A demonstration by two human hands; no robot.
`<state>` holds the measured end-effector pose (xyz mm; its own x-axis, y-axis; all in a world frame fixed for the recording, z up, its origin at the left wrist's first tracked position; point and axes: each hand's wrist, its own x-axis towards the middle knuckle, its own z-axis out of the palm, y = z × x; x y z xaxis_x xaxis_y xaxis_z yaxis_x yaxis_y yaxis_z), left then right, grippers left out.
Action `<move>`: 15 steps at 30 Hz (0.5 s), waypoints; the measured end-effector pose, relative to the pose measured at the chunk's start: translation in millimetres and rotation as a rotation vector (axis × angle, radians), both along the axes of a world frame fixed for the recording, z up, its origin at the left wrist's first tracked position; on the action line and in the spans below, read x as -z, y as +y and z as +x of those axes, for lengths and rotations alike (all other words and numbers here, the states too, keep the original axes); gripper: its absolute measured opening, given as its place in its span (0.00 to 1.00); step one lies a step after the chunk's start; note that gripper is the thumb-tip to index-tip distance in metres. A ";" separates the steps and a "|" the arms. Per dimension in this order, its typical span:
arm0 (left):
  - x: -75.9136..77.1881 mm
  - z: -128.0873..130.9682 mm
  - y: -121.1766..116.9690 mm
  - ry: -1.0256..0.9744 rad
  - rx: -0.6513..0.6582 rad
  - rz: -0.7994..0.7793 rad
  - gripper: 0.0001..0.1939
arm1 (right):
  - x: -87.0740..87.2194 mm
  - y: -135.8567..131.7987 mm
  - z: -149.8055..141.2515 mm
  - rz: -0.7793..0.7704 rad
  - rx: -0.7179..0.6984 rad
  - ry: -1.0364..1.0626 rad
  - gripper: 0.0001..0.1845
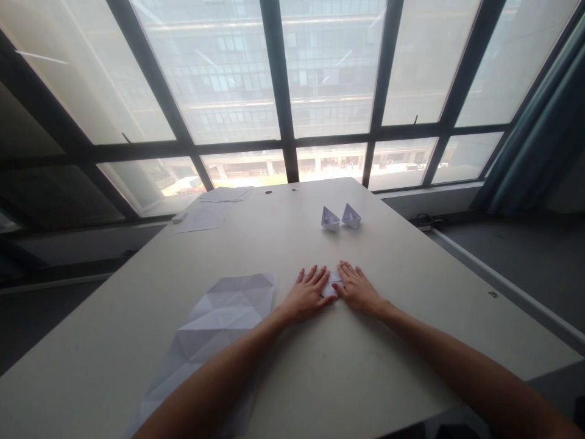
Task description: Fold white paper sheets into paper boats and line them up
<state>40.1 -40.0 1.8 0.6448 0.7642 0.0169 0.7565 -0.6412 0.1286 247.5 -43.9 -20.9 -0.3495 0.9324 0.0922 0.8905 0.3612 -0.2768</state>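
Left hand (309, 295) and right hand (358, 290) lie flat, fingers extended, gripping nothing, the small folded paper (329, 289) between and partly under them on the desk (278, 235); uneven pressure could skew its creases!

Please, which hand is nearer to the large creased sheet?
Left: the left hand is just right of the creased sheet; the right hand is farther right.

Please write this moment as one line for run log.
left hand: flat on folded paper; right hand: flat on same folded paper; beyond: two paper shapes; at left: creased sheet
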 end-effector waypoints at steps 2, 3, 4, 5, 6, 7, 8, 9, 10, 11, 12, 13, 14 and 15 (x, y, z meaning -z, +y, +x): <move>0.0 0.4 -0.2 -0.001 0.000 0.002 0.40 | -0.4 -0.5 -0.3 0.013 0.012 0.004 0.40; 0.0 0.6 -0.4 -0.001 0.000 0.004 0.40 | -1.2 -0.8 -0.5 0.027 0.016 0.008 0.39; 0.0 0.8 -0.5 -0.001 0.000 0.005 0.40 | -2.2 -1.2 -0.9 0.046 0.012 0.013 0.39; 0.0 1.0 -0.6 -0.001 -0.001 0.007 0.40 | -3.6 -1.4 -1.3 0.065 -0.007 0.018 0.37; 0.0 1.2 -0.7 -0.001 -0.001 0.007 0.40 | -4.9 -1.5 -1.7 0.082 -0.042 0.024 0.36; 0.0 1.4 -0.7 -0.001 0.000 0.006 0.40 | -6.2 -1.4 -2.1 0.092 -0.088 0.031 0.35; 0.0 1.5 -0.7 -0.005 0.001 0.005 0.40 | -7.2 -1.2 -2.3 0.091 -0.137 0.037 0.35; 0.1 1.6 -0.7 -0.011 0.003 0.004 0.40 | -7.9 -0.8 -2.4 0.079 -0.182 0.044 0.34; 0.3 1.7 -0.7 -0.016 0.005 0.004 0.40 | -8.2 -0.4 -2.4 0.060 -0.215 0.049 0.35; 0.5 1.7 -0.6 -0.021 0.006 0.007 0.40 | -8.2 0.1 -2.2 0.040 -0.232 0.054 0.35; 0.9 1.7 -0.6 -0.024 0.004 0.012 0.40 | -8.1 0.5 -1.9 0.023 -0.239 0.055 0.36; 1.4 1.7 -0.6 -0.025 0.000 0.018 0.41 | -7.9 0.8 -1.6 0.012 -0.239 0.054 0.36; 2.0 1.6 -0.5 -0.023 -0.005 0.022 0.41 | -7.7 0.9 -1.2 0.008 -0.235 0.049 0.36; 2.6 1.6 -0.5 -0.021 -0.012 0.023 0.42 | -7.7 0.8 -0.8 0.007 -0.230 0.044 0.36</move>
<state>41.7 -40.5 -0.8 0.6350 0.7711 0.0473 0.7615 -0.6350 0.1299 246.7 -43.1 -13.2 -0.5483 0.8279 0.1184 0.7717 0.5554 -0.3099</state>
